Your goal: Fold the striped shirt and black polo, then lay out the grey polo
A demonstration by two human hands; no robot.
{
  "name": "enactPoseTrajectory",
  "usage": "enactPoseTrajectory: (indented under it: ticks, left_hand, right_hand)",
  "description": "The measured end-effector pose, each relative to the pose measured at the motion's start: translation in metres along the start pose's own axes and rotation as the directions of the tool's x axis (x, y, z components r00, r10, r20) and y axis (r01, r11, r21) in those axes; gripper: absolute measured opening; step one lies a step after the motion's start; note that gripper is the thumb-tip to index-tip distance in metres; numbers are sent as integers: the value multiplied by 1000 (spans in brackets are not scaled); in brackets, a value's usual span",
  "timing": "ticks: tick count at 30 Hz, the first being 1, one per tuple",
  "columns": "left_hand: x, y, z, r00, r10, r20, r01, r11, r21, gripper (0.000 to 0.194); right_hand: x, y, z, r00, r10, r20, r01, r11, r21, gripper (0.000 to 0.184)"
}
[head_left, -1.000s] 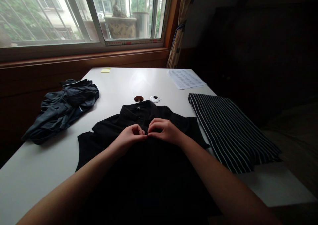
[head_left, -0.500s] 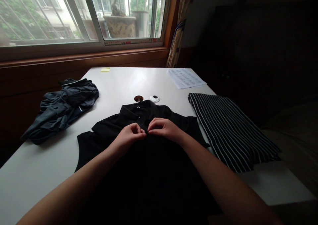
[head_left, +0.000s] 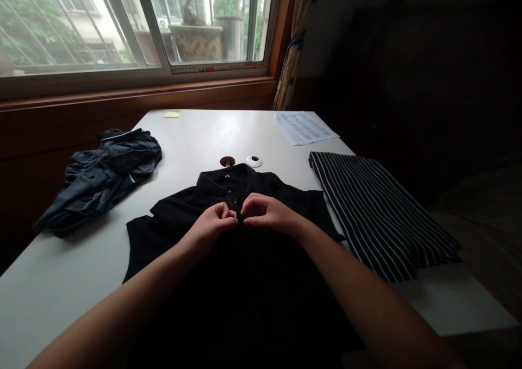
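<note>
A black polo shirt (head_left: 175,208) lies spread out, front up, with its collar (head_left: 212,183) toward the window and small buttons down the placket. At the lower part of the placket my left hand (head_left: 216,222) pinches the cloth between thumb and fingers. Just to its right, my right hand (head_left: 267,212) is curled with thumb and forefinger on the placket edge, its fingertips slightly apart. The dark fabric between the two hands is too dim to show a button there. The shirt's lower part fades into shadow under my forearms.
A white table (head_left: 196,135) bears everything. At the left lies a crumpled dark garment (head_left: 110,168); at the right, a folded black-and-white striped cloth (head_left: 375,206). Printed sheets (head_left: 305,127), a yellow sticky note (head_left: 172,114), a cable hole (head_left: 227,161) and a white ring cover (head_left: 254,161) are farther back.
My right thumb has dropped a little, widening the gap to the forefinger. My left hand has shifted very slightly left. The shirt stays in place.
</note>
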State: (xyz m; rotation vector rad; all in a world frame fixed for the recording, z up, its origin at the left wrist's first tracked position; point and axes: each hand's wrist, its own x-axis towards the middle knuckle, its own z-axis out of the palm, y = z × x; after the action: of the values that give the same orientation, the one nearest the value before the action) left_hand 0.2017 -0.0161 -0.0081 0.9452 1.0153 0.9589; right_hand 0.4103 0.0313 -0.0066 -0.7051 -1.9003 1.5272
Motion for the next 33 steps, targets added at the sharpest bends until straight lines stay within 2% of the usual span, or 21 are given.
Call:
enactPoseTrajectory:
  ticks: [8,17,24,33]
  left_hand:
    - [-2,-2,2,999,40,17,-40,999,-19,34]
    - [-4,0,4,989,133,-71,-115,969,220,30]
    - [-2,-3,-1,982,171,-74,-131,916,380,29]
    - [-4,0,-1,984,167,-67,-133,927,351,29]
  right_hand:
    - [1,-1,0,999,-31,-42,30,999,-24,22]
    - [1,1,0,997,-55,-56,51,996,-68,21]
    - [1,4,1,995,-87,-56,77,986,-149,17]
    - [-1,2,-1,997,-62,-55,54,989,-140,20]
